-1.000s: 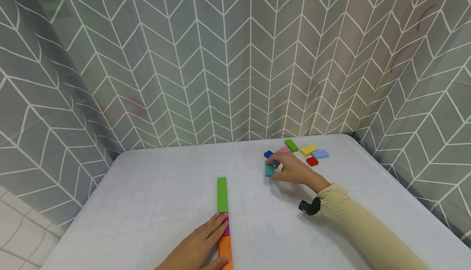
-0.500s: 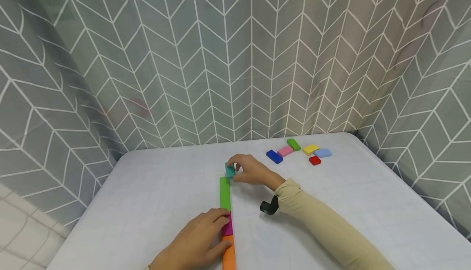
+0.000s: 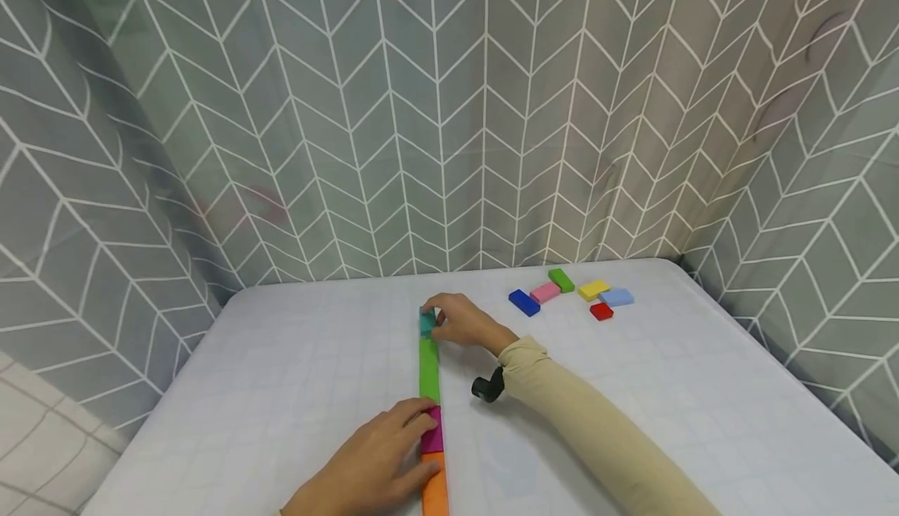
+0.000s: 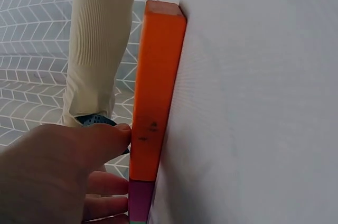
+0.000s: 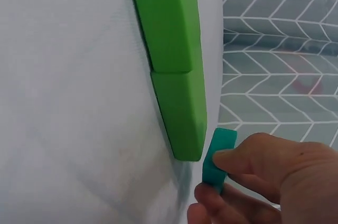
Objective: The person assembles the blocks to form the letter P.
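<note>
Toward table's (image 3: pixel 281 344) far edge: teal oblong block (image 3: pixel 426 325) pinched by right hand (image 3: pixel 463 319) | magenta oblong block (image 3: pixel 432 441) seemingly steadied, left hand (image 3: pixel 375 457) relaxed

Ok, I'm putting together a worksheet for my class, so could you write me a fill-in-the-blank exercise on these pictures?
1. The teal block is pinched by the ____ hand.
2. The magenta block lies between a green block and the ____ block.
3. In the right wrist view, ____ green blocks lie end to end.
4. In the head view, the pink block lies to the ____ (left or right) of the red block.

Missing words: right; orange; two; left.
</note>
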`<state>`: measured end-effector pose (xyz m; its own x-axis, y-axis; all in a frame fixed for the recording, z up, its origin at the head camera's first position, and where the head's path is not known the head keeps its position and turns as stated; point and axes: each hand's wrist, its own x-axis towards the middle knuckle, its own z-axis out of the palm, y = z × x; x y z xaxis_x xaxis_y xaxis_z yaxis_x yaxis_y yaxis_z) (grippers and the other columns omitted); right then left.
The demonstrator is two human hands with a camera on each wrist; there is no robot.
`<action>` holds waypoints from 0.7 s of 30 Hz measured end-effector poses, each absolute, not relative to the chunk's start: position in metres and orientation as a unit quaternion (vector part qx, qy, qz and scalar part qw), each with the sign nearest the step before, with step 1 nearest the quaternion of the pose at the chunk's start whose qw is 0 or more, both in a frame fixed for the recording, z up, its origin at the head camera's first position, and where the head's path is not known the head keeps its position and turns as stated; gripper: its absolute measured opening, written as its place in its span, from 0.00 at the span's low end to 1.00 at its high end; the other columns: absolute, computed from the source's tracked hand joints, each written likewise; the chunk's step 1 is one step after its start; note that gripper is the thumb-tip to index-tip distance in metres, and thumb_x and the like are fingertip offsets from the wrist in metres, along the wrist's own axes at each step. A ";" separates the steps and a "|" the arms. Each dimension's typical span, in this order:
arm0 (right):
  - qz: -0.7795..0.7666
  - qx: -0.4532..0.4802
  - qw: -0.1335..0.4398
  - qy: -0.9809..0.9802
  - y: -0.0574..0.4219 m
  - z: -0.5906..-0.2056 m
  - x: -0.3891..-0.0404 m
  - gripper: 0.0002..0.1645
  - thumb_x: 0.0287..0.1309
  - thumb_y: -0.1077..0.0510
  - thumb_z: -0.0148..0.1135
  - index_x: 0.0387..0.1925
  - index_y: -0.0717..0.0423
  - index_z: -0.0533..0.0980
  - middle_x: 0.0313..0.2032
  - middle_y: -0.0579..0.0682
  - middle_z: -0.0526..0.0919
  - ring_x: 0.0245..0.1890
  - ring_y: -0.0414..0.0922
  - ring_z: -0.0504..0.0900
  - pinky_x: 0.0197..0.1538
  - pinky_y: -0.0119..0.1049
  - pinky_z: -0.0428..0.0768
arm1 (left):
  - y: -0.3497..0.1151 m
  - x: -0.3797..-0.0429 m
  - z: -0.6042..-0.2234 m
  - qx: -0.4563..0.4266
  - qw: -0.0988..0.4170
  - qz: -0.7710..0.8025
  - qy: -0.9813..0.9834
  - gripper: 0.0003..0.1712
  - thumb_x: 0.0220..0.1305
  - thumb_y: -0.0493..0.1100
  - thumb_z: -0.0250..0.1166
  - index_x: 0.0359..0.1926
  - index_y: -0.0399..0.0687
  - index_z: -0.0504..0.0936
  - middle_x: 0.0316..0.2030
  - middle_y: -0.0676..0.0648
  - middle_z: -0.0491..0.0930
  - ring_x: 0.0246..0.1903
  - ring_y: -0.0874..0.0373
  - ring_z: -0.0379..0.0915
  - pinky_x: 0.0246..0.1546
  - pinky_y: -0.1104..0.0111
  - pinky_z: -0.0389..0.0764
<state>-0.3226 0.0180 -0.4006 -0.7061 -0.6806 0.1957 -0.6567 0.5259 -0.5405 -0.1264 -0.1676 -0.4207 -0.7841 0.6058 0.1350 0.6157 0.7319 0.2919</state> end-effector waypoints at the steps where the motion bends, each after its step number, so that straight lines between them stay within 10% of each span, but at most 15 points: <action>1: -0.301 -0.378 0.027 0.875 0.018 -0.402 -0.323 0.22 0.60 0.68 0.71 0.56 0.65 0.81 0.52 0.56 0.84 0.43 0.49 0.85 0.45 0.32 0.81 | -0.167 -0.127 -0.421 -0.327 0.011 -0.162 -0.931 0.29 0.72 0.63 0.64 0.62 0.48 0.80 0.66 0.48 0.72 0.59 0.55 0.74 0.59 0.56 0.79; 21: -0.334 -0.350 -0.050 0.874 0.114 -0.407 -0.312 0.19 0.63 0.65 0.65 0.55 0.67 0.80 0.65 0.64 0.76 0.58 0.58 0.79 0.57 0.50 0.81 | -0.167 -0.128 -0.433 -0.342 0.065 -0.157 -0.924 0.31 0.74 0.64 0.61 0.61 0.45 0.80 0.66 0.48 0.72 0.57 0.55 0.75 0.54 0.58 0.83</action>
